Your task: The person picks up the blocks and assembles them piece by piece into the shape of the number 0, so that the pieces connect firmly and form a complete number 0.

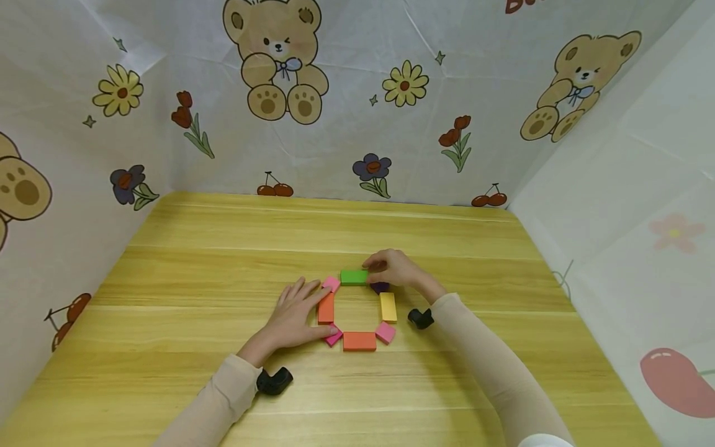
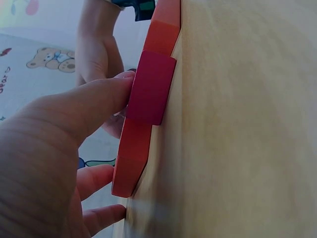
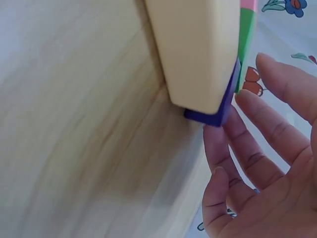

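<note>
Small coloured blocks form a closed ring on the table in the head view. My left hand (image 1: 293, 316) lies spread at the ring's left side, its thumb touching the magenta block (image 2: 151, 89) and its fingers beside the left orange block (image 1: 326, 311) and a pink block (image 1: 331, 284). At the far right corner is my right hand (image 1: 395, 270), fingers loosely bent, touching around the purple block (image 3: 208, 118) and the right end of the green block (image 1: 352, 277). It partly covers the purple block. A yellow block (image 1: 388, 307) stands just nearer than the purple one.
Another orange block (image 1: 359, 341) and a pink block (image 1: 385, 333) make up the ring's near side. The wooden table (image 1: 223, 236) meets a bear-patterned cloth (image 1: 346, 136) at its back and sides. Black wrist devices (image 1: 275, 380) sit at both cuffs.
</note>
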`<action>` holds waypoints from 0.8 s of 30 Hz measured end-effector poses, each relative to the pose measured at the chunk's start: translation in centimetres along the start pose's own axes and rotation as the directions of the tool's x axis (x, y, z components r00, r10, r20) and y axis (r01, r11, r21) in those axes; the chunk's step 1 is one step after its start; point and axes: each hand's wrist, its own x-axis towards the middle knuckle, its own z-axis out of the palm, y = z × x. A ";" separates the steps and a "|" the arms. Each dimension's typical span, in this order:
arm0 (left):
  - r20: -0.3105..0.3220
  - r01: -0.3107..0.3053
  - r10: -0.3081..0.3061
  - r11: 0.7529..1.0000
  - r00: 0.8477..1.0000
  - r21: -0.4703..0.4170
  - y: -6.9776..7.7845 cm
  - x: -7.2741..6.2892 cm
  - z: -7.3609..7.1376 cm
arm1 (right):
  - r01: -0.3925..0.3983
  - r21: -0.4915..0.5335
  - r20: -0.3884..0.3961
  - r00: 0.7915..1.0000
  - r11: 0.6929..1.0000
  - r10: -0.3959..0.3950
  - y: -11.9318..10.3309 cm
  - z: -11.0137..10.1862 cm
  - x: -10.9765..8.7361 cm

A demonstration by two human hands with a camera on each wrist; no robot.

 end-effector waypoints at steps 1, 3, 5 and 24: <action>-0.001 0.000 0.000 1.000 1.000 0.001 0.0 0.0 0.0 | -0.006 0.000 -0.007 1.000 1.000 0.006 0.0 -0.1 -0.1; -0.004 -0.003 0.003 1.000 1.000 0.002 0.0 0.0 0.0 | -0.023 0.001 -0.019 1.000 1.000 0.023 0.1 -0.3 -0.4; -0.005 -0.005 0.005 1.000 1.000 0.002 0.0 0.1 0.0 | -0.041 0.001 -0.024 0.999 0.999 0.041 0.3 -0.4 -0.7; -0.008 -0.002 0.002 1.000 1.000 0.003 0.2 0.0 -0.1 | -0.080 0.025 -0.003 0.997 0.997 0.080 1.4 -0.5 -2.3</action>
